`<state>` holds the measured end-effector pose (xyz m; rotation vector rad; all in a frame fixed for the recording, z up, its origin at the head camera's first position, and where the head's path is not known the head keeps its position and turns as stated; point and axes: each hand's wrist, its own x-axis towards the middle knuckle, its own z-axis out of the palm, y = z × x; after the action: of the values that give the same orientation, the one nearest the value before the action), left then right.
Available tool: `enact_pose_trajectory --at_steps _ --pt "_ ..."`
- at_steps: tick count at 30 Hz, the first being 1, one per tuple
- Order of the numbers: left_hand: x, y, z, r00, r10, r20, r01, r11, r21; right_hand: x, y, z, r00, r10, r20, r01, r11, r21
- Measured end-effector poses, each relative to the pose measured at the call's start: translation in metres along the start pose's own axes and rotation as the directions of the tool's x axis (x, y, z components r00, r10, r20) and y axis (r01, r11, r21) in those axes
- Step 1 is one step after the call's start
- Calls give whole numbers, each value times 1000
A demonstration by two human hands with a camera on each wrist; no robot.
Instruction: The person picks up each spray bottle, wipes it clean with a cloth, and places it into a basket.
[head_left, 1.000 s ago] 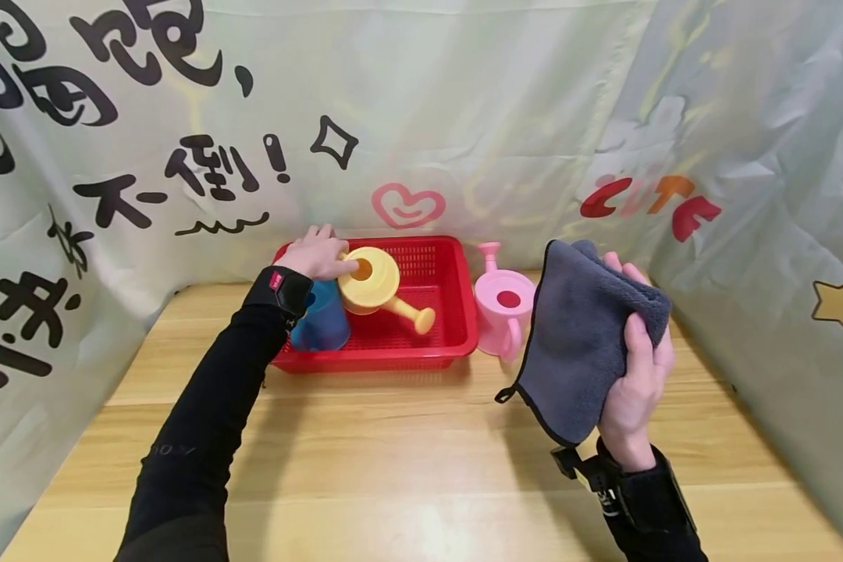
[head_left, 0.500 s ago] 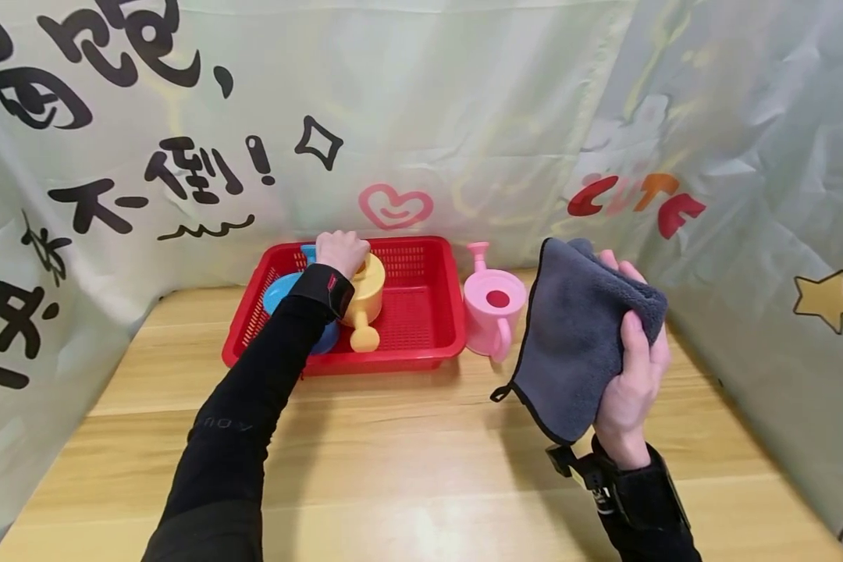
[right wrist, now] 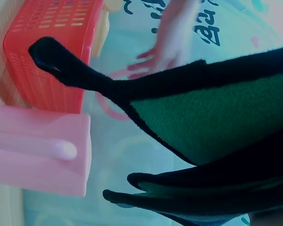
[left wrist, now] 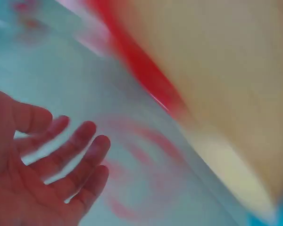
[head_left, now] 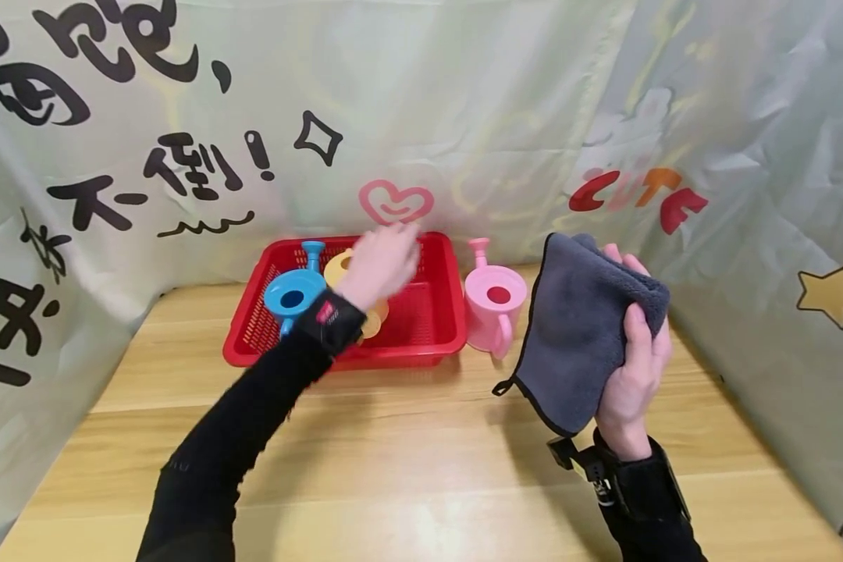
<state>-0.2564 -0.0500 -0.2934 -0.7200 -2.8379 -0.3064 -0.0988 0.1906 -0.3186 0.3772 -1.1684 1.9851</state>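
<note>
My left hand (head_left: pixel 382 265) is over the red basket (head_left: pixel 455 324), above the yellow watering can (head_left: pixel 374 320) and partly hiding it. In the left wrist view its fingers (left wrist: pixel 92 155) are spread and relaxed with nothing in them. A blue watering can (head_left: pixel 277 292) stands beside the yellow one, at the basket's left end. On the right, my right hand (head_left: pixel 635 382) grips a folded grey towel (head_left: pixel 569 336) with black edging and a hanging loop, held up above the table. Dark folds of this towel fill much of the right wrist view.
A pink watering can (head_left: pixel 481 312) stands on the wooden table (head_left: pixel 421 453), just right of the basket and left of the towel. Printed cloth walls (head_left: pixel 520 117) enclose the table's back and sides.
My left hand turned the yellow watering can and set it down in the basket beside the blue one, then let go and moved right. The right hand and towel stayed nearly still.
</note>
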Motion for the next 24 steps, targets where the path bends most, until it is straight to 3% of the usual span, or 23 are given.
enact_pose_trajectory --at_steps 2,3,5,8,11,17,21,24 --pt "-19 32 5 998 61 -23 -64 981 -184 1 0 0 1000 1 -11 0 1000 16" --pt "-30 46 9 996 86 -7 -85 955 -285 2 0 0 1000 0 -20 1 1000 25" --pt "-49 70 22 992 121 40 -88 879 -469 3 -1 -1 999 -2 -38 3 999 44" --pt "-70 95 49 983 127 132 -15 773 -634 4 -3 -1 998 -3 -62 7 998 63" --pt "-81 113 76 977 73 200 91 704 -704 5 -4 -1 997 -4 -83 10 997 73" --pt "-77 132 117 973 -88 213 225 558 -798 6 -5 -1 994 -23 -106 32 996 80" --pt "-63 135 135 971 -157 178 232 466 -854 7 -5 -2 994 -23 -104 32 996 82" --pt "-53 137 144 972 -175 158 216 390 -895 7 -5 -2 994 -25 -104 34 996 80"
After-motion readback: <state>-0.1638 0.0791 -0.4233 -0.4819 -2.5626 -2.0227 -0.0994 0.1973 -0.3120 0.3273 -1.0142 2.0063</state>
